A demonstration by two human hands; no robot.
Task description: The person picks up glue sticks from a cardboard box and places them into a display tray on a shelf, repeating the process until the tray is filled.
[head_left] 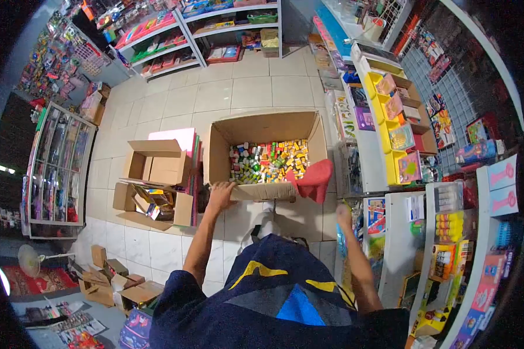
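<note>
In front of me on the floor stands a large open cardboard box (265,123). Many small colourful pieces, which look like little bottles or erasers (268,161), cover its bottom. My left hand (220,195) grips the near left rim of the box, fingers bent over the edge. A red cloth (314,179) hangs over the near right corner. My right hand (344,215) is out to the right, apart from the box and beside the shelf. It is small and blurred, so its fingers do not show clearly.
Two smaller open cartons, an upper carton (157,166) and a lower carton (151,206), lie left of the box. Stocked shelves (399,232) run along my right. A glass display case (61,168) stands left, with a white fan (30,260) below it. Shelving (180,41) lines the back.
</note>
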